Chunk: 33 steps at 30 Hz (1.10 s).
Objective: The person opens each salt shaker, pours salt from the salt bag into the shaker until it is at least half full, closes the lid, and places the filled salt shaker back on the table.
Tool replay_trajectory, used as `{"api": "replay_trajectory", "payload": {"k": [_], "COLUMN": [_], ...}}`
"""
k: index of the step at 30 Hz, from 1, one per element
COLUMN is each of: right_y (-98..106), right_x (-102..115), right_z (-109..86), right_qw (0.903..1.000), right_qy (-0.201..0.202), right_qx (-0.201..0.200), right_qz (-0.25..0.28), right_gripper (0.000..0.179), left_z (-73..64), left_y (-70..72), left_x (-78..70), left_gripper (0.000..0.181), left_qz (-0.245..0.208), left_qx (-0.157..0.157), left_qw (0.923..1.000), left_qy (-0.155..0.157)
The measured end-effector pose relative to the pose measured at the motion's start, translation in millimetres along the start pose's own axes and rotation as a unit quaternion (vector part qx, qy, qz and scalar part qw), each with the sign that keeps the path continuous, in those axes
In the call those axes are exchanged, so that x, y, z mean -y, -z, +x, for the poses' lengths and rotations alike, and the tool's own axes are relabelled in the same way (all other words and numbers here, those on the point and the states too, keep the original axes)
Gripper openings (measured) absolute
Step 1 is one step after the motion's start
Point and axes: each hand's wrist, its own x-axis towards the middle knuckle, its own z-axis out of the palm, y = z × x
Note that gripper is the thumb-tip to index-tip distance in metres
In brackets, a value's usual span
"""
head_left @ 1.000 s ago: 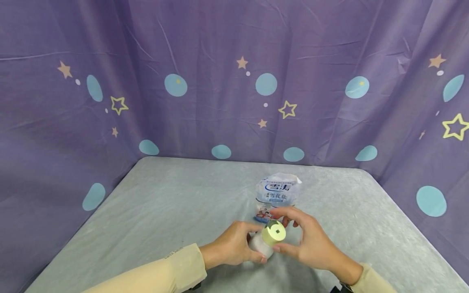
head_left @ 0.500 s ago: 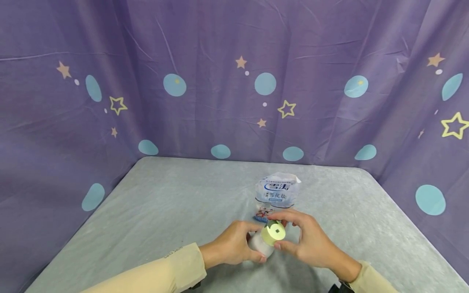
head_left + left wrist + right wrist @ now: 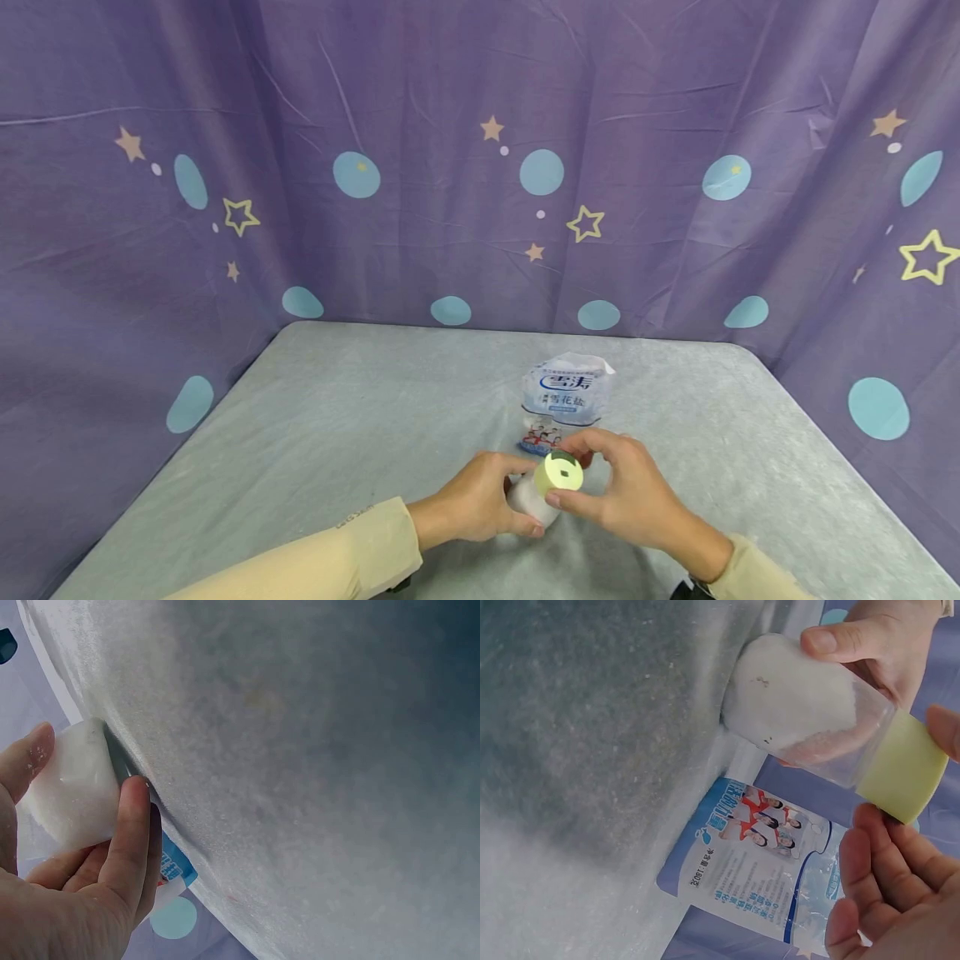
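Note:
A clear bottle, partly filled with white grains like salt, stands tilted just above or on the table. My left hand grips its body, thumb on the near side and fingers on the far side. On top sits a pale yellow-green cap with a small dark square mark in its middle. The thumb and fingers of my right hand pinch the rim of this cap from either side. Behind both hands is a blue and white salt bag, its lower right hidden by my right fingers.
A pale grey cloth covers the table. Purple curtain with stars and blue dots hangs along the back and sides.
My right thumb and fingers have shifted round the cap, the thumb now further left. The dark patch on the cap's rim has moved slightly. My left hand keeps its hold on the bottle.

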Motion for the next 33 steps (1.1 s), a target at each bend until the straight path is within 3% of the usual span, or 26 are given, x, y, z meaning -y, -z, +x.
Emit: {"api": "replay_trajectory", "payload": {"k": [9, 16, 24, 27, 33], "right_y": [-7.5, -9.6, -5.0, -0.4, 8.5], "right_x": [1.1, 3.0, 2.7, 1.2, -1.6], "right_z": [-1.5, -1.7, -1.6, -1.8, -0.6], "right_qw": [0.9946, 0.9901, 0.9921, 0.9957, 0.9958], "right_qy": [0.006, -0.015, -0.016, 0.014, 0.085], "right_qx": [-0.061, -0.077, -0.056, -0.036, 0.01], "right_qz": [-0.084, -0.116, -0.111, -0.084, -0.035], "right_gripper": [0.043, 0.054, 0.051, 0.053, 0.074], "left_z": [0.5, 1.4, 1.0, 0.8, 0.3], "left_y": [-0.6, -1.0, -0.9, -0.5, 0.4], "left_x": [-0.8, -0.5, -1.1, -0.5, 0.6], "left_gripper": [0.055, 0.053, 0.054, 0.055, 0.057], "left_qz": [-0.001, 0.003, 0.0, 0.002, 0.008], "left_qx": [0.001, 0.007, 0.004, 0.002, 0.003], "left_qw": [1.0, 1.0, 1.0, 1.0, 0.9999], "left_qy": [-0.002, 0.004, 0.003, 0.001, 0.006]}}
